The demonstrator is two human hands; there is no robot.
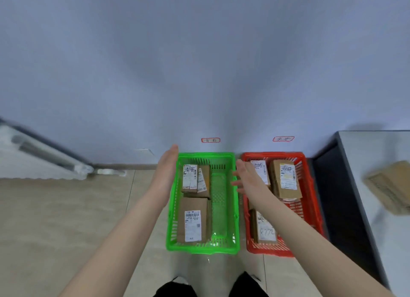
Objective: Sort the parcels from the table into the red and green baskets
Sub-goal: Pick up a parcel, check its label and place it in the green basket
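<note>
Gripping nothing with left hand (167,172) or right hand (247,178): both loose, fingers straight. Left held flat, edge-on, beside the far left rim of the green basket (200,250), contact unclear; right, fingers spread, above the gap between it and the red basket (311,199). Side by side on the tiled floor, both baskets, close to the wall. In the green: long parcel (193,221) at the near end, two smaller labelled parcels (189,177) beyond. In the red: brown parcel (287,179) far right, white-labelled parcel (261,172) partly behind the right hand, marked parcel (264,230) nearest. On the grey table (377,150) at right, one blurred parcel (390,185).
</note>
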